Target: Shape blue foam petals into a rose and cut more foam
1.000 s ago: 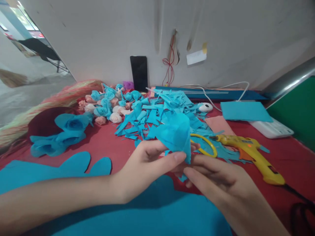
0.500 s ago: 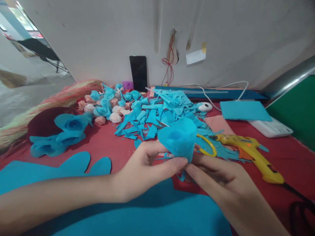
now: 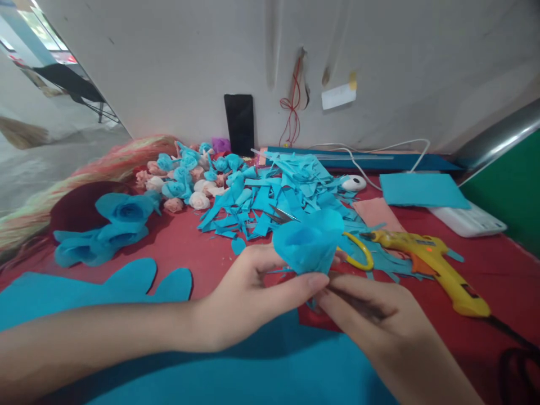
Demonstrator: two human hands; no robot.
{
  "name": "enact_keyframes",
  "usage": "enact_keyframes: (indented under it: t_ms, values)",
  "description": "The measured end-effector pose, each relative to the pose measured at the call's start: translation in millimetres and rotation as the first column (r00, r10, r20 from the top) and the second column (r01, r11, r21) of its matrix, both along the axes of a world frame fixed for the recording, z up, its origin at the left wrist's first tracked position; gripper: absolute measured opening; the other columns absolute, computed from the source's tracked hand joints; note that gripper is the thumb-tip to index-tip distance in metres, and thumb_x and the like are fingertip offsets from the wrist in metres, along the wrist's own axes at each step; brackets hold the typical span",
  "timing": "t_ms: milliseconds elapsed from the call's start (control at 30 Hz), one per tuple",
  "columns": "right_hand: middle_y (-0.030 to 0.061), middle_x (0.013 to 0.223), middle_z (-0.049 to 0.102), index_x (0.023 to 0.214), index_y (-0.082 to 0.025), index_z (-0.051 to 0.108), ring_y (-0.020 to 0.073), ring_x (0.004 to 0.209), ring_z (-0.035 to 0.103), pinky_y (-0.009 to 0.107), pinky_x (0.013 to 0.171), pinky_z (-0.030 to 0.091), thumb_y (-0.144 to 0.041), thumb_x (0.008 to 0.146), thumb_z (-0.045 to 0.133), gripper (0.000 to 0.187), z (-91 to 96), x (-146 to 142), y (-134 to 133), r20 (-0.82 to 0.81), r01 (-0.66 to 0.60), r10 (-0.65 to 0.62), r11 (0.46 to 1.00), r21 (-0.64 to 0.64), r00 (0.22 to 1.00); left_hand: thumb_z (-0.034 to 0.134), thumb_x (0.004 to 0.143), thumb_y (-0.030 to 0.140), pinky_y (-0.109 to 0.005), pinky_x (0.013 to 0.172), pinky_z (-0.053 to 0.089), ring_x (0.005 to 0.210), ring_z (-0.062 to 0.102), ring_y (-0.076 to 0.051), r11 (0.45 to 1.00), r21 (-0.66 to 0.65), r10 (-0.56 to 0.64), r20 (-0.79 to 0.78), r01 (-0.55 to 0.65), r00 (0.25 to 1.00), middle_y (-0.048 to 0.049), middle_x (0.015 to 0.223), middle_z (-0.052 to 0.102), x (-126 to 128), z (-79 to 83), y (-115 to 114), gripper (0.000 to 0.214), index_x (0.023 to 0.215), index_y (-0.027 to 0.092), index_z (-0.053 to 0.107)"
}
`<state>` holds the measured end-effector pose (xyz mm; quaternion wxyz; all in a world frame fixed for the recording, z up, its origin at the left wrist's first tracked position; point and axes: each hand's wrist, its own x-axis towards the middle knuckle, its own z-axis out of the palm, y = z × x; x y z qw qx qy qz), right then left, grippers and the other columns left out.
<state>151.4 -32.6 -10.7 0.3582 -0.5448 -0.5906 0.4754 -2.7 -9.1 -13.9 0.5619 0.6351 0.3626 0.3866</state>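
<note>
"Where do we have the blue flower (image 3: 310, 242)?"

"Held above the red tabletop (image 3: 177, 230), well short of its far edge. Our left hand (image 3: 244, 298) grips its lower part from the left; our right hand (image 3: 379, 320) seems to pinch the base from the right. Neither is clearly nearer."

"And its long axis?"

"Near upright, mouth up and slightly left, base down."

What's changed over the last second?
The blue flower has dipped and turned, showing more of its open cup and uncovering the scissor blades behind. Left hand and right hand still hold it; nothing was let go. The glue gun and phone stayed put.
</note>
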Motion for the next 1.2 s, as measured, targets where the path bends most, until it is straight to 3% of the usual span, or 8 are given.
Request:
enact_keyframes:
  t_ms: [100, 267, 500, 633, 800, 967, 1133, 1200]
  values:
    - [-0.0031, 0.060, 0.064, 0.071, -0.025, 0.074, 0.0132, 0.060, 0.058, 0.016, 0.053, 0.048, -0.034, 0.073, 0.059, 0.017, -1.3, -0.1, -0.5, -0.016, -0.002, 0.002, 1.000, -0.009, 1.000, 0.057, 0.081, 0.032, -0.022, 0.070, 0.051, 0.085, 0.062, -0.018, 1.000, -0.014, 0.004, -0.013, -0.004, 1.000, -0.0030, 0.088, 0.070, 0.0, -1.7, -0.3, 0.019, 0.079, 0.017, 0.069]
    - [-0.0028, 0.058, 0.063, 0.069, -0.025, 0.073, 0.0137, 0.060, 0.058, 0.017, 0.054, 0.047, -0.035, 0.074, 0.060, 0.018, -2.2, -0.5, -0.5, -0.027, -0.018, 0.017, 0.999, -0.034, 0.999, 0.055, 0.082, 0.029, -0.026, 0.078, 0.050, 0.077, 0.060, -0.016, 1.000, -0.023, -0.019, 0.046, 0.020, 0.999, 0.0005, 0.074, 0.065, 1.6, 1.3, -0.9, 0.022, 0.065, 0.017, 0.061]
    - [-0.0044, 0.069, 0.068, 0.085, -0.028, 0.073, 0.0145, 0.069, 0.062, 0.016, 0.060, 0.049, -0.032, 0.071, 0.059, 0.021, -2.3, -2.8, -1.4, -0.117, -0.007, -0.002, 0.997, -0.079, 0.993, 0.059, 0.080, 0.029, -0.026, 0.084, 0.048, 0.088, 0.061, -0.018, 0.998, 0.003, -0.056, 0.068, 0.056, 0.996, -0.0027, 0.088, 0.067, 1.1, -2.2, 0.8, 0.014, 0.082, 0.016, 0.066]
    - [-0.0053, 0.070, 0.068, 0.082, -0.029, 0.073, 0.0135, 0.074, 0.063, 0.013, 0.064, 0.049, -0.032, 0.072, 0.058, 0.019, -2.3, -3.4, -2.1, -0.122, 0.011, -0.016, 0.999, -0.044, 0.992, 0.060, 0.078, 0.025, -0.026, 0.085, 0.047, 0.090, 0.060, -0.019, 0.998, 0.021, -0.060, 0.080, 0.058, 0.995, -0.0046, 0.090, 0.067, 1.2, -2.1, 1.4, 0.013, 0.083, 0.014, 0.066]
    - [-0.0055, 0.059, 0.065, 0.068, -0.027, 0.073, 0.0101, 0.057, 0.059, 0.011, 0.051, 0.046, -0.031, 0.073, 0.059, 0.015, -0.8, -1.6, -3.0, 0.016, 0.043, -0.043, 0.999, 0.026, 0.999, 0.053, 0.081, 0.020, -0.021, 0.075, 0.046, 0.070, 0.054, -0.010, 0.999, -0.004, -0.032, 0.117, 0.033, 0.993, 0.0014, 0.071, 0.061, 4.0, 2.2, 1.0, 0.018, 0.065, 0.015, 0.059]
    - [-0.0056, 0.059, 0.064, 0.071, -0.028, 0.074, 0.0096, 0.055, 0.058, 0.011, 0.051, 0.047, -0.029, 0.074, 0.060, 0.014, 1.0, -1.7, -3.4, 0.002, 0.038, -0.038, 0.998, 0.042, 0.999, 0.051, 0.082, 0.022, -0.020, 0.062, 0.041, 0.059, 0.044, -0.009, 0.999, -0.034, -0.024, 0.074, 0.026, 0.997, 0.0027, 0.058, 0.047, 3.4, 2.1, 1.0, 0.028, 0.055, 0.015, 0.052]
    - [-0.0063, 0.062, 0.065, 0.075, -0.030, 0.074, 0.0102, 0.067, 0.062, 0.010, 0.061, 0.048, -0.026, 0.072, 0.060, 0.015, -0.8, -3.8, -3.9, -0.089, 0.060, -0.063, 0.998, -0.032, 0.994, 0.054, 0.081, 0.020, -0.020, 0.072, 0.045, 0.063, 0.049, -0.009, 0.998, -0.041, -0.037, 0.129, 0.043, 0.991, 0.0030, 0.064, 0.054, 2.4, 1.0, 0.7, 0.018, 0.064, 0.016, 0.059]
    - [-0.0061, 0.069, 0.068, 0.080, -0.031, 0.073, 0.0117, 0.075, 0.063, 0.011, 0.067, 0.049, -0.028, 0.071, 0.060, 0.016, -3.0, -3.8, -3.3, -0.156, 0.045, -0.056, 0.996, -0.074, 0.986, 0.058, 0.079, 0.021, -0.020, 0.079, 0.046, 0.075, 0.055, -0.011, 0.997, -0.028, -0.069, 0.133, 0.073, 0.989, 0.0010, 0.076, 0.062, 1.9, 0.6, 0.9, 0.009, 0.075, 0.016, 0.064]
